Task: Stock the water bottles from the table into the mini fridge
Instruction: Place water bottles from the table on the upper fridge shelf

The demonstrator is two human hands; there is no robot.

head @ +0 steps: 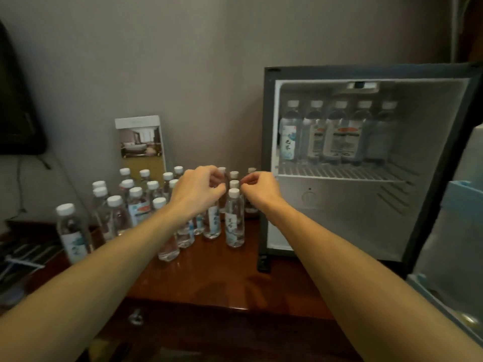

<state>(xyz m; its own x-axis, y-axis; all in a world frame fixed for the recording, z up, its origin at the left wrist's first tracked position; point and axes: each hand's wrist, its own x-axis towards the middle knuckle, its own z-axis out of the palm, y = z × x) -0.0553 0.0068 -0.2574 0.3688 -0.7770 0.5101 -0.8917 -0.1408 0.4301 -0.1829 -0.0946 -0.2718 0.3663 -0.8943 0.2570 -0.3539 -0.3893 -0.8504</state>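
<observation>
Several clear water bottles (234,218) with white caps stand grouped on the brown wooden table (222,278), left of the mini fridge (339,205). The fridge is open, and its wire shelf holds a row of several bottles (337,134). My left hand (198,188) reaches over the group, its fingers curled round the neck of a back-row bottle (222,170). My right hand (258,188) curls round the bottle (251,170) nearest the fridge. That bottle's neck is hidden behind the hand.
The open fridge door (454,231) stands at the right edge, with shelves on its inner side. A leaflet stand (141,142) leans on the wall behind the bottles. A dark screen (18,113) is at far left, with papers (23,257) below.
</observation>
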